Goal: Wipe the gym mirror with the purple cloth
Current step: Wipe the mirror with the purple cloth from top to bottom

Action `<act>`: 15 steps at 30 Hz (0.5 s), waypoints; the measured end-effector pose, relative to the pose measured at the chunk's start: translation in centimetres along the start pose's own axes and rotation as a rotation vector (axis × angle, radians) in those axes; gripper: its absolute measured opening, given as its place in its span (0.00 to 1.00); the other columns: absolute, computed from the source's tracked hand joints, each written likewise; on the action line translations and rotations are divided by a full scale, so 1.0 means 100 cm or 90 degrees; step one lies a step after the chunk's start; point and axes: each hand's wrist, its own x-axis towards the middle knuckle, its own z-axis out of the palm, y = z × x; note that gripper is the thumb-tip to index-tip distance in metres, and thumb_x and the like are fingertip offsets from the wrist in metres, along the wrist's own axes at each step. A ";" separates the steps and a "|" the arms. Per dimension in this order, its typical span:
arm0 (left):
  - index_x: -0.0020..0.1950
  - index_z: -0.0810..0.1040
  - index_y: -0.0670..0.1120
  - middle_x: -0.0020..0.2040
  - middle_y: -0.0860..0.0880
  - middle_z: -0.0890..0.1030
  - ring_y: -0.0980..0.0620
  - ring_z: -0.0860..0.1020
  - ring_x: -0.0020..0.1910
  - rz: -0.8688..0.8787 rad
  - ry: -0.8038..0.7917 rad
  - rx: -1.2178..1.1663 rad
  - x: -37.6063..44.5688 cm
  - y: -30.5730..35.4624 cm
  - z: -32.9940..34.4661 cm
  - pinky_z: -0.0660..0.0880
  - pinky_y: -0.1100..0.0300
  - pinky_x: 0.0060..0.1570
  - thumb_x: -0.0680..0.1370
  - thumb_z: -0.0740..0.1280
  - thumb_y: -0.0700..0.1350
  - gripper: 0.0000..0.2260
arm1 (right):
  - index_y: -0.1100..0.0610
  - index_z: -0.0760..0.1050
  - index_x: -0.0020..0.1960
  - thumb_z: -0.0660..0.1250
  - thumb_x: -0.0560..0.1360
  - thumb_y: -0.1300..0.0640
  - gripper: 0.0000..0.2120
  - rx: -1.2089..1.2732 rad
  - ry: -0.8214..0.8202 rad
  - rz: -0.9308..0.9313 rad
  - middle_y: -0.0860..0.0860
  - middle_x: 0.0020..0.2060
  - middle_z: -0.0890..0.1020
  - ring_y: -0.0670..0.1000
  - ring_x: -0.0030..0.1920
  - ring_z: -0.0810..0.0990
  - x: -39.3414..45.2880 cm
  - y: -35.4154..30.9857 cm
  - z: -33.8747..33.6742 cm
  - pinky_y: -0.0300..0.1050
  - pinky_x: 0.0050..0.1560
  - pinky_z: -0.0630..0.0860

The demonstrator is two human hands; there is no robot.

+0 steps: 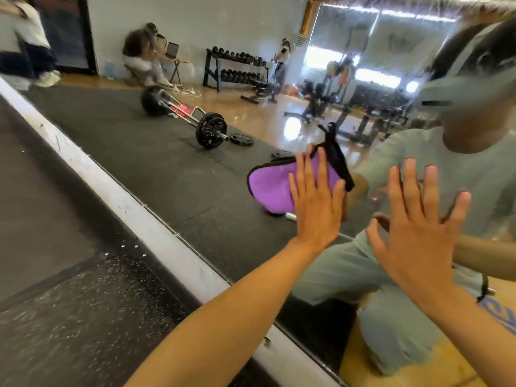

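Observation:
The gym mirror (195, 88) fills most of the head view, tilted, with its pale lower frame (134, 213) running diagonally. A purple cloth (270, 188) with a black border lies flat against the glass. My left hand (315, 196) presses it to the mirror with straight fingers. My right hand (418, 227) is spread flat with fingers apart, just right of the cloth, at or close to the glass, and holds nothing. Behind the hands the mirror shows my own reflection in a pale shirt.
Dark speckled rubber flooring (69, 303) lies below the mirror frame. The glass reflects a loaded barbell (206, 129), a dumbbell rack (237, 68), benches and other people at the far wall.

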 end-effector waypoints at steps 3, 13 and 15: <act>0.84 0.42 0.52 0.82 0.55 0.31 0.53 0.36 0.84 0.105 -0.032 0.005 0.003 0.012 0.004 0.34 0.50 0.82 0.87 0.40 0.59 0.26 | 0.54 0.42 0.85 0.55 0.80 0.46 0.40 0.007 -0.003 -0.010 0.52 0.85 0.44 0.55 0.84 0.42 0.000 0.003 -0.001 0.68 0.79 0.38; 0.85 0.43 0.52 0.81 0.56 0.35 0.57 0.32 0.82 -0.041 -0.020 -0.070 0.004 -0.012 -0.001 0.34 0.50 0.82 0.89 0.52 0.49 0.27 | 0.54 0.39 0.85 0.54 0.79 0.46 0.40 0.005 -0.014 0.019 0.52 0.85 0.41 0.56 0.84 0.40 0.000 -0.004 0.003 0.68 0.79 0.36; 0.86 0.44 0.51 0.84 0.53 0.39 0.57 0.32 0.82 0.020 -0.024 -0.039 0.001 -0.009 0.008 0.33 0.53 0.81 0.89 0.51 0.51 0.26 | 0.54 0.39 0.85 0.54 0.80 0.46 0.40 0.000 -0.018 0.019 0.52 0.85 0.41 0.56 0.84 0.40 0.001 -0.004 0.003 0.68 0.79 0.36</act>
